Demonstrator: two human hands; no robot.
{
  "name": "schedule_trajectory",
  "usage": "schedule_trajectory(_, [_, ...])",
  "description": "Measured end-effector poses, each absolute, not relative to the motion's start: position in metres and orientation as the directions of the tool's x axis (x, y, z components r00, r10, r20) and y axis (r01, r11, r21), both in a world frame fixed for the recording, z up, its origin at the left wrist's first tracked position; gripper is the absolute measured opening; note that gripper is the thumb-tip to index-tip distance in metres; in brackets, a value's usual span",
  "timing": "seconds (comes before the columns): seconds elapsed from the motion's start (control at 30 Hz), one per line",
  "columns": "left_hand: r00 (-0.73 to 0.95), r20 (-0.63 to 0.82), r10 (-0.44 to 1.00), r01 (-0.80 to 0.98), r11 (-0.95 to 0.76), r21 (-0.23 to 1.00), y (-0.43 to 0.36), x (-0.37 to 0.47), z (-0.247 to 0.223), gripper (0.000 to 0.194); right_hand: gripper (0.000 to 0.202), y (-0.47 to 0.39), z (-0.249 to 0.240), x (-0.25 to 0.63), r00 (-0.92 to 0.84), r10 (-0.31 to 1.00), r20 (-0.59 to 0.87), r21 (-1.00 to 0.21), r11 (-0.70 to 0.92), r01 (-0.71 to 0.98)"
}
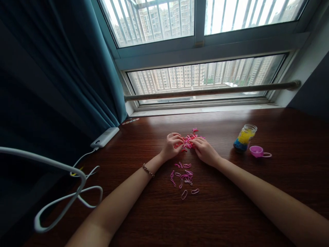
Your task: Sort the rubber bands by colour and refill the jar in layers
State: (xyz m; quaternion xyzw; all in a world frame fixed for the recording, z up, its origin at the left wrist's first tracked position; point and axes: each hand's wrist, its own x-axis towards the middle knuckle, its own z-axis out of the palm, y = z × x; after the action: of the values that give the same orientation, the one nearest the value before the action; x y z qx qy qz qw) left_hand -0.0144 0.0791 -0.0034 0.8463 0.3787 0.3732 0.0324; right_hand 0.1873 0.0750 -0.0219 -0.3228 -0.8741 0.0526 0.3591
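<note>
A pile of small pink and red elastic bands (188,143) lies on the dark wooden table, between my two hands. My left hand (173,145) touches the pile's left side, its fingers curled and closed toward the thumb. From the right, my right hand (203,148) reaches into the same pile with fingers bent together. Whatever sits at the fingertips of either hand is too small to make out. Nearer to me, several loose pink and pale bands (188,173) are spread over the table. A beaded bracelet (148,170) circles my left wrist.
To the right stand a glass jar (245,138) with yellow and blue contents and a small pink cup with a loop handle (256,151). On the left are a white power strip (105,137), a looping white cable (83,181) and a blue curtain (84,65). A barred window (197,77) rises behind the table.
</note>
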Motion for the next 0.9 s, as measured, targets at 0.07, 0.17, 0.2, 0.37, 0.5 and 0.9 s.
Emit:
schedule_trajectory(0.07, [0.503,0.584,0.638,0.614,-0.739,0.278,0.074,-0.012,-0.002,0.011,0.045,0.074,-0.022,0.187,-0.501,0.615,0.608,-0.348,0.774,0.529])
schedule_trajectory(0.17, [0.604,0.545,0.581,0.595,-0.784,0.176,0.067,-0.008,-0.001,0.012,0.052,0.073,-0.021,0.187,-0.477,0.613,0.630,-0.358,0.774,0.522])
schedule_trajectory(0.2, [0.629,0.535,0.565,0.588,-0.795,0.149,0.066,-0.006,-0.001,0.014,0.049,0.072,-0.020,0.187,-0.484,0.606,0.631,-0.352,0.780,0.517])
schedule_trajectory(0.37, [0.660,0.521,0.541,0.591,-0.802,0.084,0.063,-0.005,-0.001,0.018,0.021,0.068,-0.014,0.187,-0.623,0.528,0.577,-0.271,0.843,0.464])
schedule_trajectory(0.5, [0.620,0.546,0.563,0.599,-0.790,0.134,0.066,-0.007,-0.003,0.016,0.020,0.068,-0.015,0.186,-0.662,0.503,0.555,-0.226,0.857,0.462])
schedule_trajectory(0.9, [0.389,0.554,0.736,0.517,-0.672,0.530,0.073,-0.010,-0.004,0.008,0.020,0.077,-0.022,0.189,-0.467,0.608,0.642,-0.407,0.787,0.464])
